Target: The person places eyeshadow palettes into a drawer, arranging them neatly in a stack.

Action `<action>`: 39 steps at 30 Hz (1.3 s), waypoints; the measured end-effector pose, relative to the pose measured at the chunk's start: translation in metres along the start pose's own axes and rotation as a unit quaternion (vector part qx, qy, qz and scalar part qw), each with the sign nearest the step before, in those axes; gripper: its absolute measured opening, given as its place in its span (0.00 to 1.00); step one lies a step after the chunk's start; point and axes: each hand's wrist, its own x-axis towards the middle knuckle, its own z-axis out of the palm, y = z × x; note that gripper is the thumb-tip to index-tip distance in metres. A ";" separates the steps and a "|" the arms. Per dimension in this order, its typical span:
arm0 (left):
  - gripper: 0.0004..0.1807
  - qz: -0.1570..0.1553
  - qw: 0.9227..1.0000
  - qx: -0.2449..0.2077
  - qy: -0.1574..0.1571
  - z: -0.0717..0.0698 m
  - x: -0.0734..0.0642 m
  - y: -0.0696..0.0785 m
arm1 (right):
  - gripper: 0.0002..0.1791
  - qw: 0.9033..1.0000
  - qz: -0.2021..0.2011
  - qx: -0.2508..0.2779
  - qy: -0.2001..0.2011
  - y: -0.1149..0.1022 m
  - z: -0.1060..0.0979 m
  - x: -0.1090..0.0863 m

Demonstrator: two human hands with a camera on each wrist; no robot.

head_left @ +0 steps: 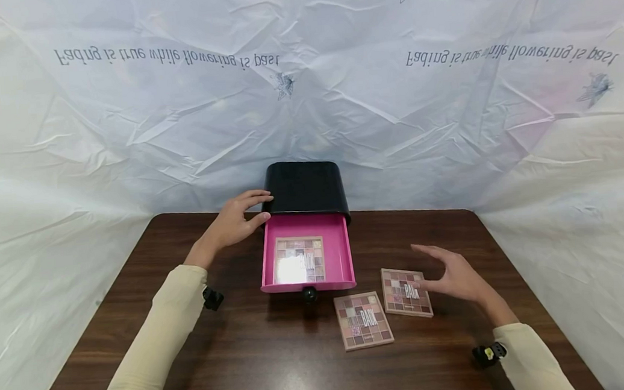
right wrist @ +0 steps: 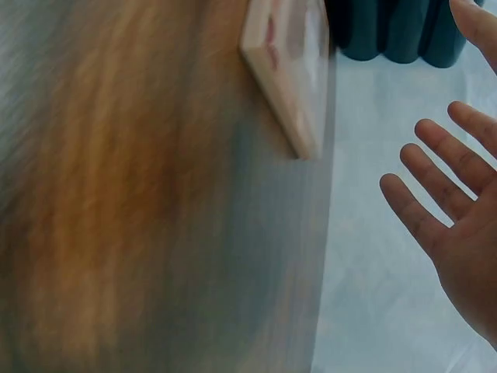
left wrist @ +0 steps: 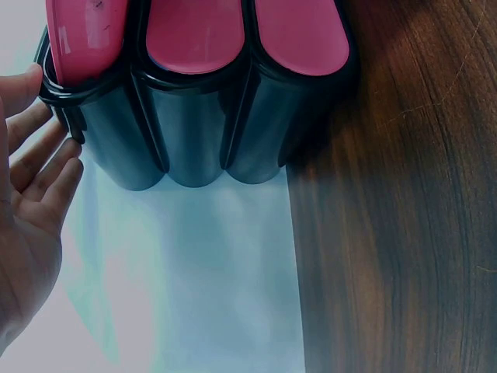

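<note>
A black drawer unit [head_left: 305, 186] stands at the back of the table, its pink top drawer [head_left: 337, 247] pulled out. Inside the drawer lies one eyeshadow palette [head_left: 311, 261]. My left hand [head_left: 232, 222] is at the unit's upper left edge; in the left wrist view its fingers [left wrist: 54, 175] are nearly straight along the unit's side. Two more palettes lie on the table: a nearer palette [head_left: 363, 321] and a right palette [head_left: 401, 300]. My right hand [head_left: 456, 278] hovers at the right palette, thumb and fingers spread, holding nothing. In the right wrist view that palette [right wrist: 291, 78] is left of the fingers.
The dark wooden table [head_left: 259, 368] ends at the back against a white wrinkled sheet [head_left: 366, 112] with printed words. A black knob [head_left: 310, 295] sticks out from the drawer front. Two closed pink drawers [left wrist: 303, 35] show in the left wrist view.
</note>
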 end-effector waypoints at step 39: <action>0.27 0.000 1.000 0.001 0.004 0.000 0.000 -0.001 | 0.65 0.990 0.039 -0.035 -0.130 0.021 0.022 -0.022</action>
